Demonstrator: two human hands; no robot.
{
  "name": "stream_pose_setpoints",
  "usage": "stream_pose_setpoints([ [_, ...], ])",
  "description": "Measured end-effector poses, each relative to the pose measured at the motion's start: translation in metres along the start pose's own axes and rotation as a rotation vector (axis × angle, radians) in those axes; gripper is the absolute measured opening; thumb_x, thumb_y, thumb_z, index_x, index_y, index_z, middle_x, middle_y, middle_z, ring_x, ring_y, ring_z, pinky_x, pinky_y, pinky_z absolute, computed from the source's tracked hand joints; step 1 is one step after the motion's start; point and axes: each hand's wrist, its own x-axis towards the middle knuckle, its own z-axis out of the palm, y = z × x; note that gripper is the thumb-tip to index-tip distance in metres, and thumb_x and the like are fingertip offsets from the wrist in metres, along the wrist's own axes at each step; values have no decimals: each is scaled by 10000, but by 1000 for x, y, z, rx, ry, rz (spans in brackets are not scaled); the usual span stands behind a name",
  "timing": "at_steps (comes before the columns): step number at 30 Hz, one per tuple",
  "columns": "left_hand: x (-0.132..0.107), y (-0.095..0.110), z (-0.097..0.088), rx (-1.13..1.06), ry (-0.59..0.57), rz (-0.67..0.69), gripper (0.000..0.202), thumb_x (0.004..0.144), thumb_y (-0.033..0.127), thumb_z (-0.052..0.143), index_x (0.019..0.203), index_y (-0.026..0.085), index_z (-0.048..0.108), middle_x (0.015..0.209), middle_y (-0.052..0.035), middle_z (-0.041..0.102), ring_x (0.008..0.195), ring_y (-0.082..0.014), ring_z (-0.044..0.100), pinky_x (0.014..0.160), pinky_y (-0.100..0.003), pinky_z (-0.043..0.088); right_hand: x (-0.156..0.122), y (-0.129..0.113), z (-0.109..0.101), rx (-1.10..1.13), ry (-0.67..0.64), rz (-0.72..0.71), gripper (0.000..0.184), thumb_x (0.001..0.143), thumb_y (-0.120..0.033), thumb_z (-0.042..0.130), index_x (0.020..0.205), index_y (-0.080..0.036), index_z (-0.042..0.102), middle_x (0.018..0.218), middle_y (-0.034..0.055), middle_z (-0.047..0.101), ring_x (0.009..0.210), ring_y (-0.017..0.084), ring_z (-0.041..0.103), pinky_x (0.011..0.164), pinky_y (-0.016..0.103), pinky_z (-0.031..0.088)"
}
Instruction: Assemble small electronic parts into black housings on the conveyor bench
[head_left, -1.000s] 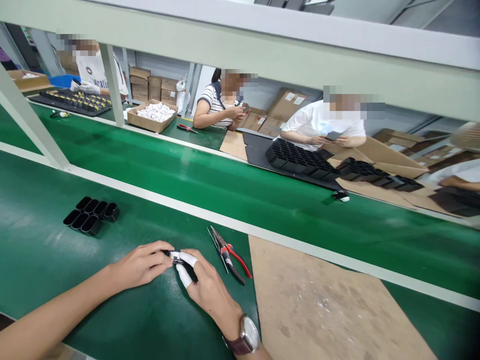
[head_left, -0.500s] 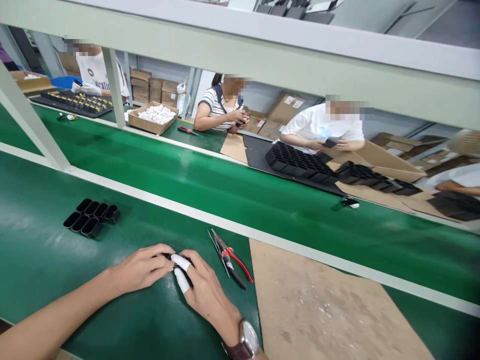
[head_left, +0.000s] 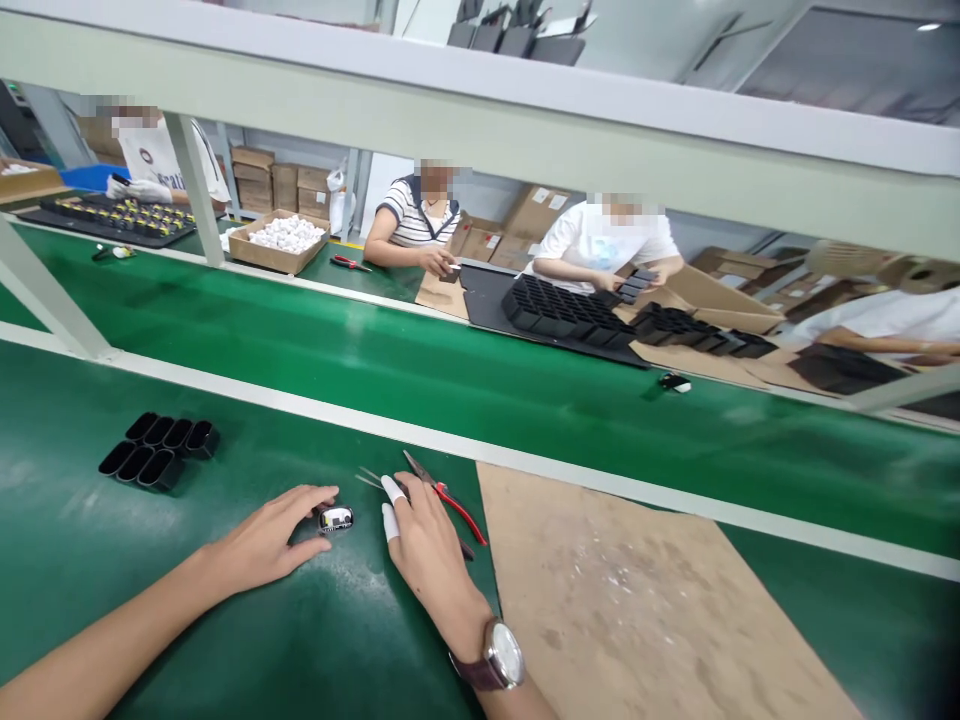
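Note:
My left hand curls around the near-left side of a small black oval casing, steadying it on the green table. White and yellow parts show in the casing's open top. To the right, my right hand wears white covers on two fingertips and a watch at the wrist. It grips metal tweezers, whose two prongs stick out leftward past the fingers. Under and beyond this hand lie red-and-black long-nose pliers, partly hidden by it.
Several black oval cups stand grouped at the left. A cardboard sheet covers the table on the right. Past a white rail runs a green belt; co-workers sit behind it with black trays and a box of white pieces.
My right hand has left the casing and moved right, taking hold of the tweezers and turning them. The casing now shows its open top beside my left hand. The view has shifted slightly.

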Motion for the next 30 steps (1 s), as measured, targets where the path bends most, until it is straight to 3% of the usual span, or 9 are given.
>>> stream_pose_setpoints([
  [3,2,-3,2,-12,23,55,470,1021,224,647,1467,291,515,1377,-86,631,1197,-235,675,1035,-372,583,-1,-1,3,-27,13,12,402,903,30,509,1264,-80,647,1154,174,667,1055,313,611,946,467,529],
  [5,4,-3,3,-26,68,108,405,1019,198,638,1411,265,559,1339,-91,640,1205,-232,657,1044,-364,568,-1,-1,3,-7,22,-26,353,880,44,504,1149,-106,676,1033,132,672,950,295,612,871,447,542],
  [8,6,-2,2,-6,169,171,424,1009,165,640,1418,239,555,1314,-104,643,1180,-233,640,1027,-371,560,-1,-6,0,97,113,-72,270,911,19,483,1025,-143,667,1022,115,657,883,260,612,755,385,531],
  [12,7,0,-1,49,254,237,478,1001,133,633,1458,239,543,1296,-111,644,1103,-232,633,979,-392,564,-2,-19,-9,244,248,-115,273,1000,-60,460,1206,-138,622,1039,98,641,798,203,612,614,318,467],
  [17,7,2,-2,78,285,243,532,991,117,641,1494,242,521,1247,-109,651,1048,-221,622,928,-388,568,-3,-24,-19,293,292,-142,366,990,-46,427,1316,-109,581,963,82,613,764,195,593,613,307,473],
  [24,9,0,-3,133,326,226,508,986,129,644,1471,238,544,1214,-104,660,1036,-222,644,906,-380,578,-3,-17,-15,164,163,-112,324,941,-38,446,1192,-112,636,919,73,596,711,205,569,593,335,453],
  [30,10,-3,-5,124,319,202,475,988,135,651,1443,238,559,1206,-104,661,1050,-231,639,910,-386,574,-4,-18,-6,-2,-70,-33,346,837,-38,594,1171,-109,653,974,101,626,875,280,630,820,419,532],
])
